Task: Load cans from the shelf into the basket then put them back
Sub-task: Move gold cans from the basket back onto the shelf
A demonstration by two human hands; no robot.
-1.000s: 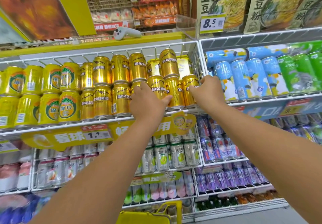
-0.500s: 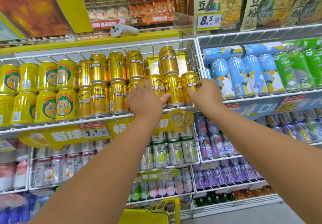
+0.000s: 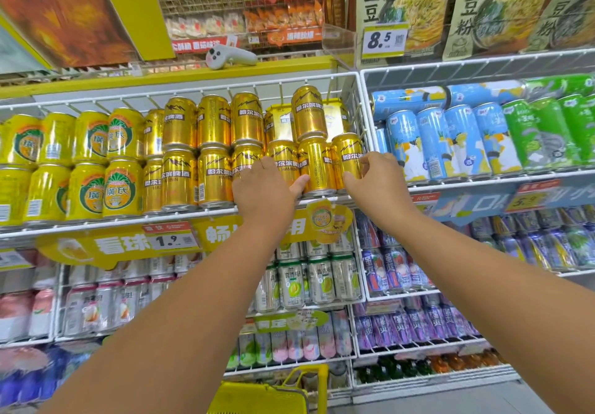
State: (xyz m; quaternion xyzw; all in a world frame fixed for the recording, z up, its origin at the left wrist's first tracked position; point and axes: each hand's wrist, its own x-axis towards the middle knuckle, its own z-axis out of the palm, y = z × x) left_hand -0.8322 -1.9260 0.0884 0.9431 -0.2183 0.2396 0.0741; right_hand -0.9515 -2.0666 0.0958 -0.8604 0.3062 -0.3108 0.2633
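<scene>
Supermarket wire shelving (image 3: 180,212) fills the frame, stacked with gold cans at centre. Just left of centre, the left hand (image 3: 262,190) curls round a lower-row gold can (image 3: 246,164); right of it, the right hand (image 3: 370,177) pinches the end gold can (image 3: 349,156). Glossy, rigid cylinders, probably full and weighty, slippery: best gripped mid-body. A yellow basket (image 3: 273,394) waits at bottom centre.

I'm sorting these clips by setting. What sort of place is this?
Most likely a supermarket drinks aisle: wire shelves stacked with gold cans, a price tag on the shelf edge, and a yellow basket below.
</scene>
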